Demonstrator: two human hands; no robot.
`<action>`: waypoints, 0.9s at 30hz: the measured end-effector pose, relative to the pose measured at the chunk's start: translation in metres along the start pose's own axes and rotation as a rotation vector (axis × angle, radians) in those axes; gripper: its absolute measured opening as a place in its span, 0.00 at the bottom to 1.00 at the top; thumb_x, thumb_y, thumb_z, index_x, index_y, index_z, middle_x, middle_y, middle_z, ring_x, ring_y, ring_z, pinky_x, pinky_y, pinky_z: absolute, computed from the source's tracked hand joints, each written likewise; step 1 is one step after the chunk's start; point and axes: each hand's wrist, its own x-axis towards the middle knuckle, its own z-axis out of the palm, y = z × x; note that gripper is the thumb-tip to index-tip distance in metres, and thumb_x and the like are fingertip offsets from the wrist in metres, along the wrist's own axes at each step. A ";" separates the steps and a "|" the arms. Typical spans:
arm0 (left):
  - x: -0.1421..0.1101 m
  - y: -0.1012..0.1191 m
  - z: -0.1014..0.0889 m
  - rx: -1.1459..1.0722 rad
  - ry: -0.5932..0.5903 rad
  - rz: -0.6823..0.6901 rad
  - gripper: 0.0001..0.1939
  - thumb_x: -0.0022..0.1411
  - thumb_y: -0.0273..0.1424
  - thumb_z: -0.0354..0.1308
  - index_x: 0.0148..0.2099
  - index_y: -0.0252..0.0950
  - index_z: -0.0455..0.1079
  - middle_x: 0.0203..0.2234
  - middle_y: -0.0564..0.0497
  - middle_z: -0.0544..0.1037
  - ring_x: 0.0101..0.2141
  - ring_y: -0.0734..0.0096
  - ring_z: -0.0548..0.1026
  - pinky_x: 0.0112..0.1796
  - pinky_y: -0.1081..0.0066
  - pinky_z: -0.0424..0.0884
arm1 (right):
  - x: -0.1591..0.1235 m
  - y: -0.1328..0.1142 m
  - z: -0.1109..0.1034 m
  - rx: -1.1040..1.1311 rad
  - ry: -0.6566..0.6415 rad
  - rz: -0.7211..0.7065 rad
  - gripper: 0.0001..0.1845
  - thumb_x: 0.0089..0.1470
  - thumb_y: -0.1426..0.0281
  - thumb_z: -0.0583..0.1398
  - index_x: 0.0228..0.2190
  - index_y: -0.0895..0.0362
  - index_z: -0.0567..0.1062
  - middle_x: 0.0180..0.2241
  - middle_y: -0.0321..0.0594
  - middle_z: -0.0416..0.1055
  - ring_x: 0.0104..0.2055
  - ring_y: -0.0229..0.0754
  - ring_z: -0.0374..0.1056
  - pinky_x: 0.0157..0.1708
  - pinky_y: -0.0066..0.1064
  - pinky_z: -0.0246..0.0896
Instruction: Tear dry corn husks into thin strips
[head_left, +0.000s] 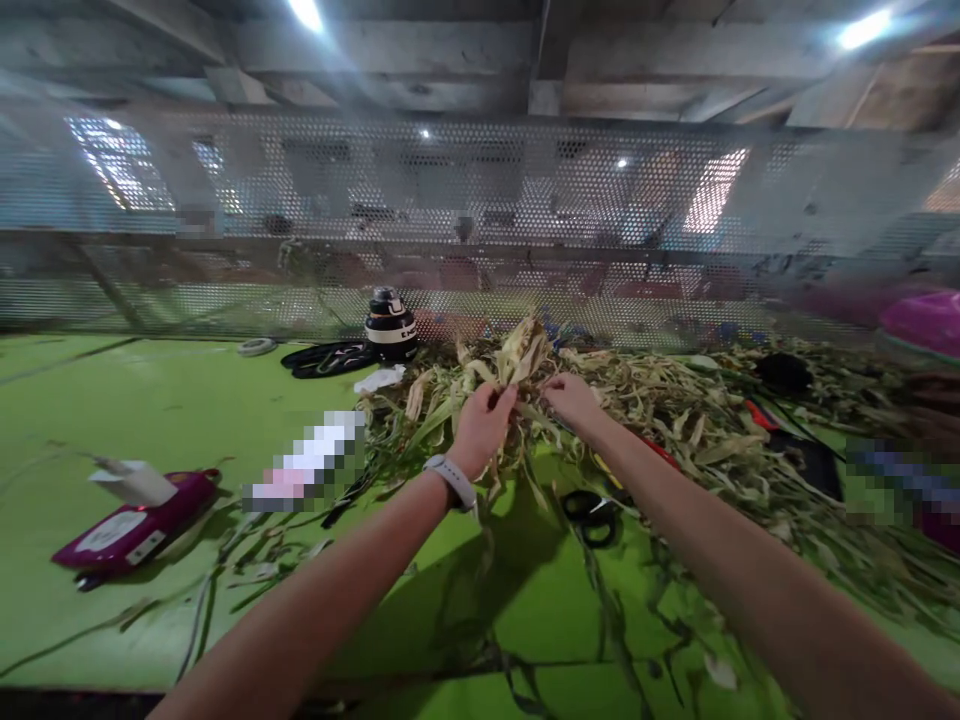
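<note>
My left hand [484,428], with a pale band on its wrist, is closed in a pinch around the lower part of a bundle of dried, straw-coloured leaves [525,350]. The bundle stands upright above the table, its leaf ends hanging below my fingers. Just to its right, my right hand [576,402] has its fingertips pinched together at the bundle's side; what they grip is too small to make out. A wide heap of dried leaves [697,420] spreads behind and to the right of both hands. Black-handled scissors [596,515] lie below my right forearm.
The green table [187,390] holds a black bottle [391,335], a black pouch [326,358] and a pale ring [256,346]. A magenta power strip [139,525] with a white plug sits left. Perforated metal panels [480,190] stand behind. Something magenta [926,325] is at far right.
</note>
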 end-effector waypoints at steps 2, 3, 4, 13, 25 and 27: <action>-0.001 -0.004 -0.007 -0.074 0.016 -0.085 0.09 0.52 0.36 0.57 0.31 0.34 0.68 0.21 0.54 0.69 0.24 0.75 0.66 0.26 0.75 0.59 | -0.015 -0.001 -0.007 -0.033 0.134 -0.022 0.09 0.54 0.72 0.54 0.36 0.62 0.71 0.36 0.43 0.70 0.39 0.44 0.66 0.40 0.38 0.61; -0.003 -0.006 -0.009 -0.114 0.015 -0.124 0.10 0.51 0.36 0.57 0.32 0.34 0.68 0.22 0.53 0.71 0.24 0.75 0.68 0.26 0.75 0.60 | -0.024 -0.003 -0.009 -0.040 0.176 -0.055 0.08 0.53 0.73 0.54 0.35 0.61 0.71 0.34 0.43 0.70 0.37 0.43 0.65 0.40 0.36 0.60; -0.006 -0.008 -0.011 -0.154 0.009 -0.156 0.10 0.50 0.36 0.58 0.32 0.33 0.69 0.23 0.53 0.72 0.25 0.75 0.69 0.26 0.75 0.60 | -0.033 -0.004 -0.010 -0.042 0.204 -0.099 0.08 0.53 0.73 0.54 0.34 0.61 0.71 0.33 0.42 0.70 0.36 0.41 0.65 0.40 0.34 0.60; -0.031 -0.019 -0.012 -0.424 -0.037 -0.250 0.12 0.47 0.36 0.62 0.35 0.36 0.72 0.31 0.51 0.76 0.33 0.73 0.73 0.32 0.76 0.66 | -0.090 -0.006 0.013 -0.363 0.076 -0.652 0.10 0.54 0.66 0.53 0.28 0.58 0.70 0.27 0.41 0.69 0.31 0.41 0.62 0.32 0.30 0.54; -0.043 -0.010 -0.010 -0.174 0.003 -0.127 0.12 0.45 0.32 0.63 0.34 0.33 0.70 0.27 0.51 0.76 0.30 0.72 0.72 0.34 0.73 0.66 | -0.100 0.000 0.025 -0.227 -0.072 -0.357 0.17 0.60 0.62 0.46 0.27 0.57 0.68 0.19 0.35 0.66 0.21 0.36 0.61 0.22 0.25 0.51; -0.041 -0.010 -0.011 -0.151 0.022 -0.125 0.12 0.46 0.31 0.62 0.35 0.33 0.70 0.27 0.51 0.76 0.30 0.72 0.71 0.34 0.72 0.66 | -0.101 0.000 0.023 -0.361 0.016 -0.460 0.19 0.60 0.62 0.45 0.28 0.57 0.70 0.20 0.38 0.67 0.23 0.37 0.62 0.23 0.26 0.51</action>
